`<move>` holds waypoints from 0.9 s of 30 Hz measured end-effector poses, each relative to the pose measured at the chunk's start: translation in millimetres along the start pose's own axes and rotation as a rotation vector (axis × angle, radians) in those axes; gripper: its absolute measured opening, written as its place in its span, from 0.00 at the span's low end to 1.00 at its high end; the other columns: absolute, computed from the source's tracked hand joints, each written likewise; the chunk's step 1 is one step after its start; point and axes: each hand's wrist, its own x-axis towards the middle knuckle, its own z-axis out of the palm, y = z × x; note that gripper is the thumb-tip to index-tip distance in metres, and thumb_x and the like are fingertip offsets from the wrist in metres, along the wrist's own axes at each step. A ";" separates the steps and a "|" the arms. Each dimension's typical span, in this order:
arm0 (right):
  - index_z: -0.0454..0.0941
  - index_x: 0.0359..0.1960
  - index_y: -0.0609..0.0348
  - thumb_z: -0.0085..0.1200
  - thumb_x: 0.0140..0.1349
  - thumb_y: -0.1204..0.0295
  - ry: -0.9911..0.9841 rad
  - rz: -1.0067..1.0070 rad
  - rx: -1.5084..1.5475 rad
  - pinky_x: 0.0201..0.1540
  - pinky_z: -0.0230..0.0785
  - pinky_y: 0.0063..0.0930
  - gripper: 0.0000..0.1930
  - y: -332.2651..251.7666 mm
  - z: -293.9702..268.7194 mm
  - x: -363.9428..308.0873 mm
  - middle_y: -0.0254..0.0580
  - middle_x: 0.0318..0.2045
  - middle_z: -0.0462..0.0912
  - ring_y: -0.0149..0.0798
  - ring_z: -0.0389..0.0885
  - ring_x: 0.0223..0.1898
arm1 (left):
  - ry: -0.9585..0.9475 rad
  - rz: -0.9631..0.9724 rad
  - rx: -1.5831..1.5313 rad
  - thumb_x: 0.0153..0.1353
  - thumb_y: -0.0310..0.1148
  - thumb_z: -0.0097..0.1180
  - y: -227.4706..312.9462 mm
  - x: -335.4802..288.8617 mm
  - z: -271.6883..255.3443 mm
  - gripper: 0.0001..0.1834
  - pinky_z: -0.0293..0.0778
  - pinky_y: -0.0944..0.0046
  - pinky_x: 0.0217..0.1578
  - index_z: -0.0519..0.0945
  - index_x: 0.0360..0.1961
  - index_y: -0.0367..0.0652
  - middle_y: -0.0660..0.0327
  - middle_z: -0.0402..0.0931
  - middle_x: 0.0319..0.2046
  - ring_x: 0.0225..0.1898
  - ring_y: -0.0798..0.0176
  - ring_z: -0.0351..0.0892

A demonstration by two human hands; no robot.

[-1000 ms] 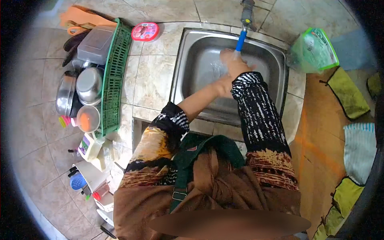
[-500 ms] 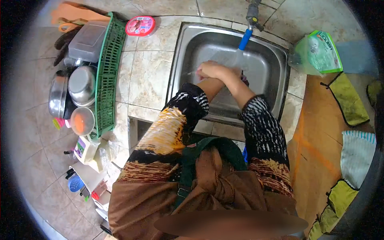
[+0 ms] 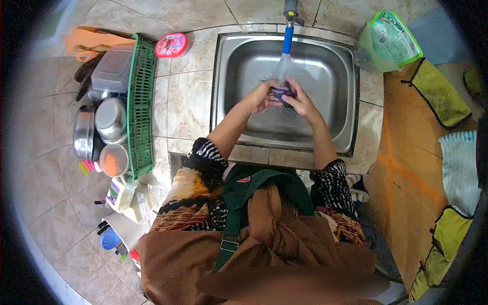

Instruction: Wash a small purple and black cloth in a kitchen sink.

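Rinsed a small purple thing (image 3: 282,93) under the tap (image 3: 288,31), over the sink (image 3: 335,66).

Held between both hands: left hand (image 3: 262,96) cupped against its left side, right hand (image 3: 301,100) closed around its right. Mid-sink, in the water stream. Green rack (image 3: 141,101) of bowls well apart to the left.

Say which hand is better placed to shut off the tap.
Right, probably. The right hand sits under the blue spout, a bit nearer the tap handle than the left hand. Both grip the small purple item, so one must let go.
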 end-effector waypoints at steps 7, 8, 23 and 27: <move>0.63 0.53 0.60 0.60 0.51 0.65 -0.066 0.117 -0.287 0.45 0.65 0.30 0.28 -14.1 12.1 -1.6 0.48 0.47 0.71 0.37 0.70 0.46 | 0.529 0.345 0.460 0.55 0.44 0.54 17.0 -42.6 0.3 0.18 0.68 0.71 0.27 0.77 0.30 0.37 0.62 0.74 0.24 0.27 0.69 0.73; 0.64 0.52 0.59 0.60 0.51 0.62 -0.132 0.255 -0.369 0.46 0.65 0.33 0.28 -29.3 8.5 -1.0 0.51 0.46 0.71 0.40 0.71 0.46 | 0.521 0.524 0.384 0.54 0.46 0.55 20.1 -45.5 -4.1 0.19 0.65 0.71 0.25 0.76 0.23 0.37 0.64 0.72 0.18 0.22 0.71 0.71; 0.71 0.48 0.57 0.59 0.47 0.60 -0.149 0.295 -0.733 0.48 0.65 0.33 0.26 -23.9 31.6 25.8 0.58 0.49 0.71 0.48 0.72 0.50 | 0.468 0.406 0.167 0.54 0.51 0.53 33.2 -41.4 7.8 0.28 0.70 0.61 0.38 0.68 0.44 0.37 0.56 0.71 0.38 0.39 0.62 0.72; 0.73 0.46 0.58 0.54 0.48 0.68 0.192 0.177 -0.659 0.48 0.65 0.36 0.21 -12.2 8.0 21.4 0.54 0.41 0.75 0.50 0.73 0.46 | 0.519 0.111 0.052 0.52 0.61 0.47 14.4 -28.5 -6.1 0.48 0.59 0.39 0.52 0.48 0.63 0.37 0.44 0.45 0.61 0.61 0.45 0.51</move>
